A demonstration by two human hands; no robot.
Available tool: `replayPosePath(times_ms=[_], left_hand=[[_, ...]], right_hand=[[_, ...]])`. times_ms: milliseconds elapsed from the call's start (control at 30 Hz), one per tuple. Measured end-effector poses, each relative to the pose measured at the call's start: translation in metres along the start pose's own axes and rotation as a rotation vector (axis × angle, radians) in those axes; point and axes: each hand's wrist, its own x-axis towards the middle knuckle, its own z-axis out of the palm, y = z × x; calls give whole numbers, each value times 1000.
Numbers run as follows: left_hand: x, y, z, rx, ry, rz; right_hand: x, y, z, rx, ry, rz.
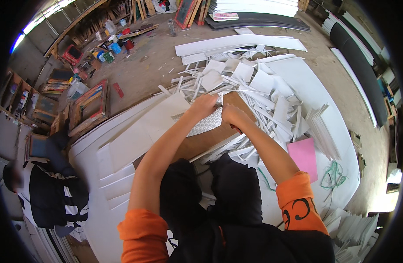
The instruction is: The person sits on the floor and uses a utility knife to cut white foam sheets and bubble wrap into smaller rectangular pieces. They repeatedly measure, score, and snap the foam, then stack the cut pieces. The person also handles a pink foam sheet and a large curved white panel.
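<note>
In front of me my left hand (204,106) is closed at the far edge of a brown board (197,145), gripping a crumpled white piece (220,99). Right beside it, my right hand (233,116) is closed around a tool with a dark red handle (236,129); its kind is mostly hidden by the fingers. A small dark tip shows between the two hands. Under my left wrist lies a white sheet with a bumpy texture (205,124), resting on the brown board.
A heap of white strips and offcuts (271,103) lies beyond and right of the board. White sheets (135,140) lie left. At right are a pink sheet (303,158), stacked white cards (322,131) and green twine (334,176). Another person (48,188) is at far left.
</note>
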Motion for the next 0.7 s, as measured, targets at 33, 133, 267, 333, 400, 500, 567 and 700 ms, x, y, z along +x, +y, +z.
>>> replayPosePath(times_ms=[33,133,267,333,400,500,567,700], left_hand=[[0,2,0,8,-2,-18],[1,-4,-3,8,-47,-90],[11,11,-10,-70,62,-142],[8,8,-5,-77,72,-146],[11,6,-6,-132,53,-132],[16,10,-6,-162,40,-102],[12,13,-3,-107,71,-71],[15,1,-4,-138,133,-140]], right_hand=[[3,2,4,11,2,0],[4,5,7,68,14,-39],[16,20,19,36,126,-72],[5,6,17,55,115,-45],[2,4,11,7,94,-50],[5,17,6,-147,77,-101],[-10,12,-1,-273,17,-113],[-29,5,-15,-197,-12,-56]])
